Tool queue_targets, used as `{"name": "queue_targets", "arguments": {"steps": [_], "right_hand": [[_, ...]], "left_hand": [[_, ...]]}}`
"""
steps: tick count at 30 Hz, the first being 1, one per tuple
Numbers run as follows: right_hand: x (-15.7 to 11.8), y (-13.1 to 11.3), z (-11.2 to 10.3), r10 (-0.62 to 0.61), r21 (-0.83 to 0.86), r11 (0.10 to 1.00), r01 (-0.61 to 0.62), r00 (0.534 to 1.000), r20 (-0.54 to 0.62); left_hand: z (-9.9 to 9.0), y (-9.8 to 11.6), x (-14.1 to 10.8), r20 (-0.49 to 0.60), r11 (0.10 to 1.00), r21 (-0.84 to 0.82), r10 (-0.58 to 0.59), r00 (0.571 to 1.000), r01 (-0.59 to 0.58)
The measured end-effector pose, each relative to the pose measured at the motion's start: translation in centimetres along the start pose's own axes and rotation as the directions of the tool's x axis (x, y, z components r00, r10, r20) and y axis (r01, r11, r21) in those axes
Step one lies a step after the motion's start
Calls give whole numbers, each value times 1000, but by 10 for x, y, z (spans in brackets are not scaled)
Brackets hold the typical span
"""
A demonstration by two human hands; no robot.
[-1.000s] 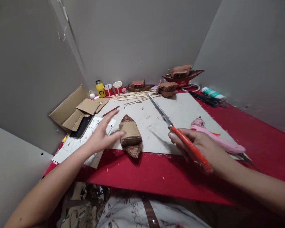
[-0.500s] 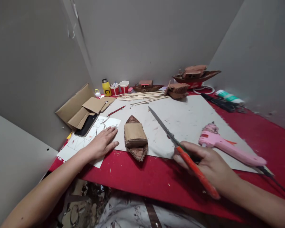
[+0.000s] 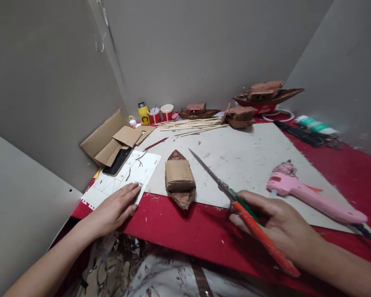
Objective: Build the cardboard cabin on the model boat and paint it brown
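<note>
My left hand point(image 3: 119, 206) lies with its fingers stretched out over the lower edge of a white sheet with a line drawing point(image 3: 111, 183). In my right hand point(image 3: 275, 218) is a pair of scissors point(image 3: 216, 179) with orange and green handles, the blades pointing up and to the left and looking closed. Between my hands stands a small brown model boat point(image 3: 179, 179) with a tan cover over its middle; neither hand touches it. Its pointed lower end overhangs the red cloth at the board's front edge.
A pink glue gun point(image 3: 315, 198) lies at the right on the pale board point(image 3: 250, 152). Thin sticks point(image 3: 191, 123) and several model boats, one large point(image 3: 267, 97), line the back. Cardboard pieces point(image 3: 106, 136), a phone point(image 3: 119, 161) and a red pencil point(image 3: 155, 144) are at the left.
My left hand has slid down and left across the drawing, nearer the table's front edge. The scissors stay in my right hand, slightly shifted. The whole view has turned a little left.
</note>
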State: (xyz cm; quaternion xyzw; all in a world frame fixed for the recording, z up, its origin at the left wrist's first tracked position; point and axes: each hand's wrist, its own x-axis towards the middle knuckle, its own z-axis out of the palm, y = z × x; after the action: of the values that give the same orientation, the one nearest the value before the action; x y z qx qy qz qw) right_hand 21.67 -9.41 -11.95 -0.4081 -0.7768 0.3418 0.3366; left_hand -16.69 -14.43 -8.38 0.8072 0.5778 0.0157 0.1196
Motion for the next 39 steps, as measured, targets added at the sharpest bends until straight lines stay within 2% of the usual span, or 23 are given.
{"name": "queue_targets", "arguments": {"steps": [3, 7, 13, 17, 21, 23, 26, 29, 32, 35, 39], "right_hand": [[-1, 1, 0, -3, -10, 1000, 3, 1000, 9], [0, 2, 0, -29, -35, 999, 29, 1000, -8], [0, 0, 0, -81, -25, 996, 81, 997, -3], [-1, 1, 0, -86, 2, 996, 86, 996, 12], [-2, 1, 4, -65, 33, 997, 65, 998, 20], [-3, -1, 6, -42, 43, 998, 42, 999, -1], [-5, -3, 7, -20, 42, 999, 21, 999, -37], [-4, -2, 4, -51, 23, 998, 51, 999, 1], [-3, -1, 0, -102, 5, 995, 102, 993, 58], [-4, 0, -1, -141, -12, 990, 142, 987, 83], [-5, 4, 2, -172, -40, 983, 177, 978, 119]], "left_hand": [[14, -7, 11, -110, 998, -10, 57, 992, -58], [29, -9, 27, -262, 990, -36, 120, 957, -134], [33, -9, 42, -382, 989, -34, 121, 916, -145], [10, -25, 66, -459, 991, -62, 80, 885, -122], [-30, -53, 123, -535, 995, -88, -10, 845, -44], [-45, -64, 154, -551, 996, -90, -44, 833, -7], [-48, -68, 180, -536, 998, -62, -56, 842, 27], [-32, -59, 171, -433, 1000, -24, -12, 901, 2], [-11, -47, 140, -274, 999, -1, 34, 961, -35], [1, -37, 107, -185, 1000, 12, -1, 983, 3], [3, -31, 70, -116, 997, 15, -68, 991, 70]]}}
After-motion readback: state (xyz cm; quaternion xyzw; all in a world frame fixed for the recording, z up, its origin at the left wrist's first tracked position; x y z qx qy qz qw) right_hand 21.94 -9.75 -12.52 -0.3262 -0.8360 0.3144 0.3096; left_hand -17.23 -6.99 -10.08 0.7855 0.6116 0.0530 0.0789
